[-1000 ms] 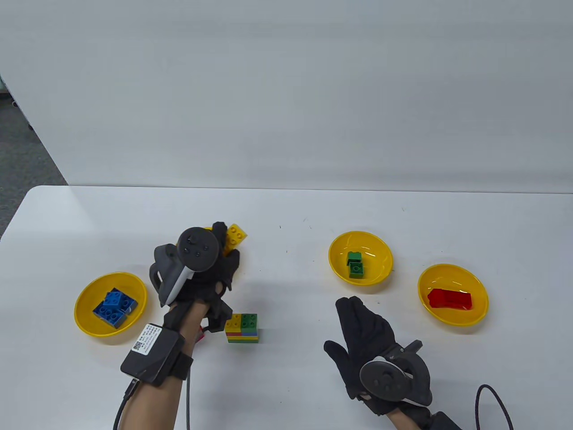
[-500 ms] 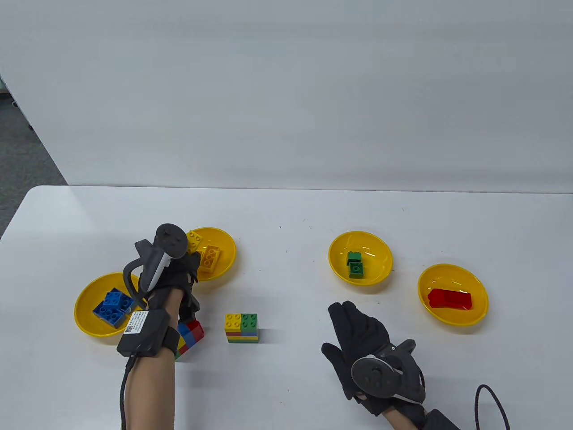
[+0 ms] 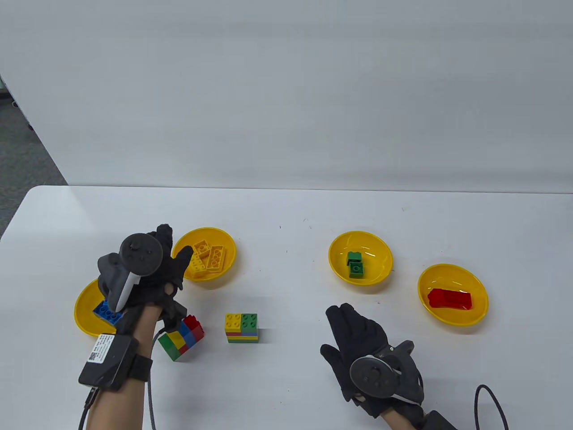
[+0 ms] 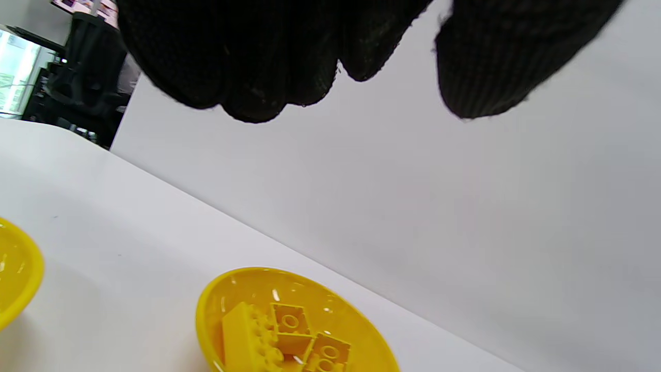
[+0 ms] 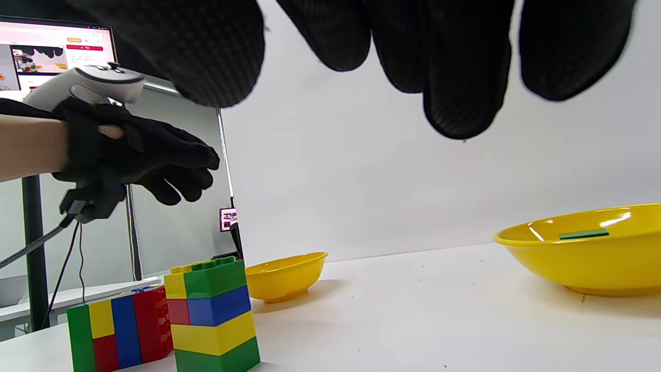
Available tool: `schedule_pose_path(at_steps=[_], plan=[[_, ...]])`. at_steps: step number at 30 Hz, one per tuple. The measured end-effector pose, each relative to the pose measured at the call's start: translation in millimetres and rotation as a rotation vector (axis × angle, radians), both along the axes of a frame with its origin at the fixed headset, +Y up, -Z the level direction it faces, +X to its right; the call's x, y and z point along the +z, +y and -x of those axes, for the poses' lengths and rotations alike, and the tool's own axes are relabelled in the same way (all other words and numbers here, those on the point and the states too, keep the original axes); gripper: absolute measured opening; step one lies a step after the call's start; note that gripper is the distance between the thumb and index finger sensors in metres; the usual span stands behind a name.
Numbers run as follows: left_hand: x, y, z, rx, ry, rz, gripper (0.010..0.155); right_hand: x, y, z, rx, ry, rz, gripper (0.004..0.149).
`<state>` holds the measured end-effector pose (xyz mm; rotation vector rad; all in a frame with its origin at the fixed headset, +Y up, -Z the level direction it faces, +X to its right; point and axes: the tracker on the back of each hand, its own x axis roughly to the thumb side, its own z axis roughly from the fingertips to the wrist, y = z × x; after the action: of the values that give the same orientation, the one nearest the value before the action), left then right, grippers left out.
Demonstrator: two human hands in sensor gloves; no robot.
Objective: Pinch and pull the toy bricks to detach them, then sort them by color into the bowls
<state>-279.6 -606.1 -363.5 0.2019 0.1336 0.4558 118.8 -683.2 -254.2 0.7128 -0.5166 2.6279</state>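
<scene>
Fingers of left hand [image 3: 154,273] relaxed, empty (raised beside yellow-brick bowl [image 3: 228,264]); right hand [image 3: 362,342] flat, idle.

Both hands wear black knit gloves: left hand [image 3: 161,273], right hand [image 3: 358,340]. Each back carries 1 dark round tracker [image 3: 136,255]; a black QR-labelled box [image 3: 109,360] straps the left wrist, cabled.

The white counter [image 3: 286,210] carries four yellow bowls [image 3: 361,257] spread from nine to three o'clock, and two brick stacks [image 3: 242,328] toward six o'clock.
</scene>
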Motion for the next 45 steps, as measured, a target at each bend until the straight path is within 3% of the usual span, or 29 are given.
schedule_pose_path(at_steps=[2,5,10,15,21,24,30,35,40,42,45], plan=[[17.5,3.2,-3.6,0.018,-0.07,0.023,0.075,1.0,0.8,1.1,0.0,0.005,-0.003,0.072],[41.4,-11.3,-10.1,0.085,-0.135,0.001,0.077,2.6,1.4,3.5,0.003,0.018,0.001,0.071],[60.9,-54.0,-23.9,-0.377,-0.128,0.082,0.082,5.3,1.1,7.5,0.018,0.031,0.004,0.069],[64.0,-90.8,-18.8,-0.474,-0.136,0.254,0.086,4.8,-0.8,8.9,0.035,0.032,0.014,0.068],[55.9,-105.0,-9.8,-0.464,-0.126,0.322,0.085,3.8,-3.7,8.7,0.047,0.024,0.03,0.067],[53.6,-109.3,-12.7,-0.482,-0.132,0.317,0.075,4.3,-3.5,9.2,0.049,0.024,0.031,0.067],[59.2,-98.2,-16.3,-0.423,-0.163,0.219,0.066,4.9,-3.3,9.8,0.054,0.024,0.03,0.067],[82.1,-62.7,-12.5,-0.04,-0.244,-0.016,0.065,5.5,-1.4,9.3,0.028,0.025,0.005,0.066],[96.7,-52.2,-29.1,0.514,-0.509,-0.159,0.065,8.4,6.6,8.8,-0.103,0.048,-0.023,0.065],[98.2,-54.7,-40.2,0.635,-0.554,-0.172,0.066,9.7,11.4,9.1,-0.202,0.077,-0.013,0.065],[96.8,-60.7,-62.5,0.721,-0.647,-0.1,0.066,9.8,17.1,11.9,-0.385,0.149,0.036,0.067]])
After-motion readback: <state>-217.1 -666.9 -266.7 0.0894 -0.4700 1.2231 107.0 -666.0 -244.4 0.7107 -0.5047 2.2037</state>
